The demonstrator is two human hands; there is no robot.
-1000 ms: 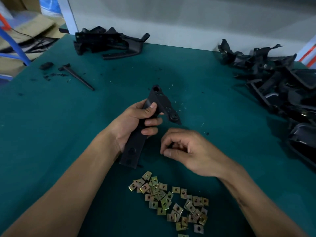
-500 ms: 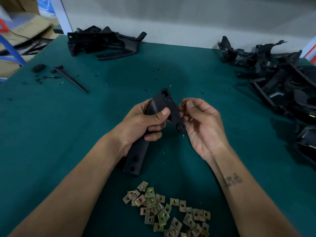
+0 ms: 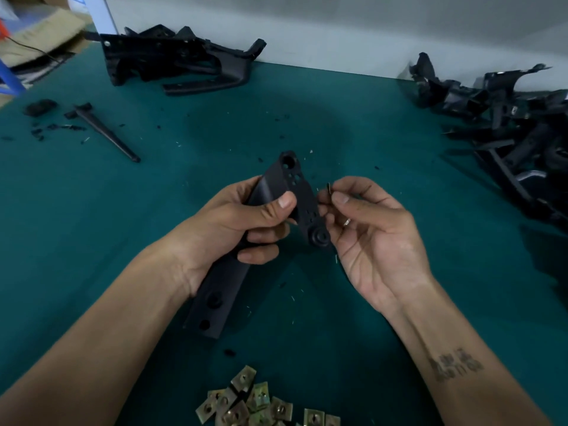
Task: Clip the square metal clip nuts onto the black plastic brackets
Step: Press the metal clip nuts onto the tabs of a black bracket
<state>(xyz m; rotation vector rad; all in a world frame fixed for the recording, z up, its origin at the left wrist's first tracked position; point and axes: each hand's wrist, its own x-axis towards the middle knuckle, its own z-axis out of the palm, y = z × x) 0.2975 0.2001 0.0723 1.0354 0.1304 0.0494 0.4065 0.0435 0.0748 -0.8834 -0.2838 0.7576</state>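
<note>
The green table carried a heap of black plastic parts far out beyond the right hand, and a smaller heap beyond the left. The left hand gripped a long black bracket around its middle, its long axis running from near the left wrist up and away, upper end tilted toward the right hand. The right hand pinched one clip nut edge-on between thumb and forefinger, just beside the bracket's right edge, seemingly not yet on it. Loose clip nuts lay nearer the body, between the forearms.
</note>
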